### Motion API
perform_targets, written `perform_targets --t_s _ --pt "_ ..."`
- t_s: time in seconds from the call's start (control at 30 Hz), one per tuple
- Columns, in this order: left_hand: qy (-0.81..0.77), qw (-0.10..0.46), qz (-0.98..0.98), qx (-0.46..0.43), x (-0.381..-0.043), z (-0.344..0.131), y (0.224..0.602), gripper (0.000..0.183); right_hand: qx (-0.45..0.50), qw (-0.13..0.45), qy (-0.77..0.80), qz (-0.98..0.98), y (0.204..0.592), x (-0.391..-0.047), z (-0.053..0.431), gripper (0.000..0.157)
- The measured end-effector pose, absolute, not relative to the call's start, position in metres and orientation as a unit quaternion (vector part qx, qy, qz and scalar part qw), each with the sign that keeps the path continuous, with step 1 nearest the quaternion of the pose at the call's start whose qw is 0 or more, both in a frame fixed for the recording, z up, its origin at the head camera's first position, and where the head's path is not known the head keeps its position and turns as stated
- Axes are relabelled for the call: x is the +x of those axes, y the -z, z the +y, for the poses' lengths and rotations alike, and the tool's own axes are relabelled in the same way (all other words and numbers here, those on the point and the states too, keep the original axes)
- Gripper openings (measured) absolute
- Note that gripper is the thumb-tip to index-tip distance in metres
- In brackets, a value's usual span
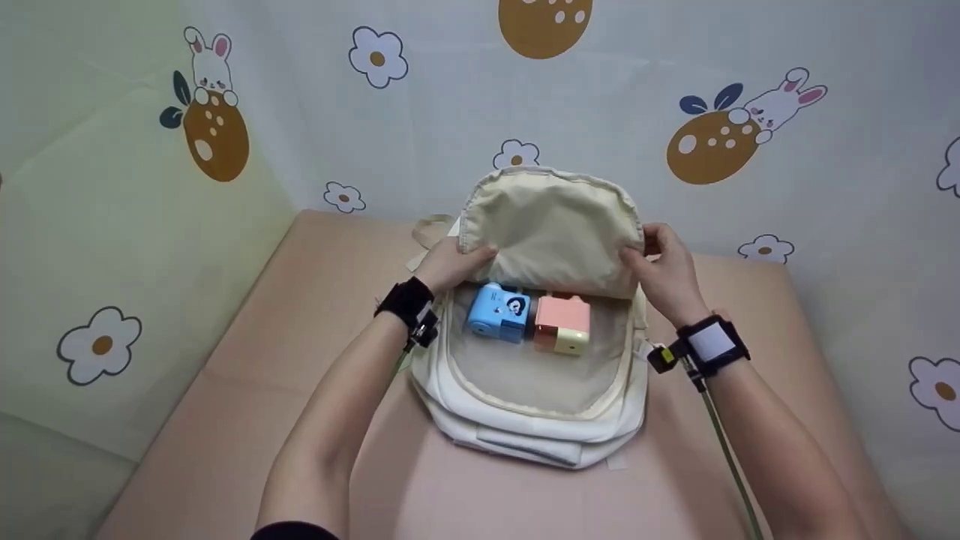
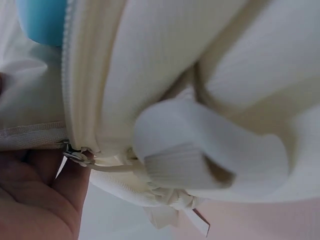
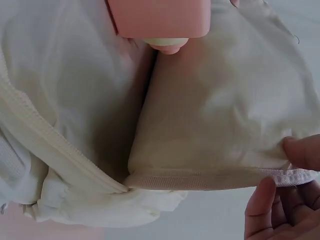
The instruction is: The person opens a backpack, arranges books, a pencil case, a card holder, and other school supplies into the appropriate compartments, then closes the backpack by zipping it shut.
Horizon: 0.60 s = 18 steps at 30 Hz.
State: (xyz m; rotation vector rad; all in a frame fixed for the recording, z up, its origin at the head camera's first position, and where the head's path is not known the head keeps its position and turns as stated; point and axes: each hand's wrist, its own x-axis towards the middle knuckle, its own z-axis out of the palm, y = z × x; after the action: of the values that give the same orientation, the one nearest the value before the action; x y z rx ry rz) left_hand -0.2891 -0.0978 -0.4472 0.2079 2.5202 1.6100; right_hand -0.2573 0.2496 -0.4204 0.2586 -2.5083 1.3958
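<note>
A cream backpack (image 1: 517,431) lies on its back with its main pocket unzipped and the flap (image 1: 551,225) raised at the far side. My left hand (image 1: 448,266) grips the flap's left edge, thumb on the lining; the zipper pull (image 2: 77,156) lies against its fingers in the left wrist view. Opposite, my right hand (image 1: 667,270) pinches the flap's right edge (image 3: 280,176) between thumb and fingers. Inside the pocket sit a blue pencil sharpener-like box (image 1: 496,313) and a pink one (image 1: 562,322) with a pale yellow part, side by side, touched by neither hand.
The backpack stands on a table with a pinkish cover (image 1: 247,420). Behind and to the left hangs a white cloth (image 1: 450,112) printed with rabbits and flowers. A strap loop (image 2: 200,145) sticks out at the bag's left side. A cable (image 1: 727,450) runs along the right forearm.
</note>
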Motion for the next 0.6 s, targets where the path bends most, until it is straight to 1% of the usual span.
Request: perform_targets --t_s 0.07,0.23,0.33,0.43,0.5,0.6 --pt "-0.537 0.058 0.838 0.083 -0.286 -0.099 0.445 0.038 0.101 0.156 -0.481 -0.857 0.419 -0.253 0.249 0.030" --pt "-0.534 -0.010 0.838 0.115 -0.272 -0.104 0.439 0.031 0.143 0.213 -0.460 -0.850 0.417 -0.238 0.244 0.021" --pt "-0.516 -0.059 0.842 0.144 -0.262 -0.106 0.433 0.034 0.164 0.245 -0.436 -0.850 0.418 -0.228 0.243 0.018" --pt "-0.484 -0.102 0.847 0.194 -0.250 -0.106 0.428 0.034 0.187 0.277 -0.406 -0.851 0.421 -0.220 0.244 0.025" --pt "-0.457 -0.131 0.845 0.245 -0.242 -0.106 0.426 0.036 0.203 0.295 -0.386 -0.850 0.425 -0.215 0.245 0.030" --pt "-0.405 -0.171 0.834 0.333 -0.232 -0.106 0.425 0.045 0.223 0.313 -0.367 -0.847 0.433 -0.207 0.249 0.035"
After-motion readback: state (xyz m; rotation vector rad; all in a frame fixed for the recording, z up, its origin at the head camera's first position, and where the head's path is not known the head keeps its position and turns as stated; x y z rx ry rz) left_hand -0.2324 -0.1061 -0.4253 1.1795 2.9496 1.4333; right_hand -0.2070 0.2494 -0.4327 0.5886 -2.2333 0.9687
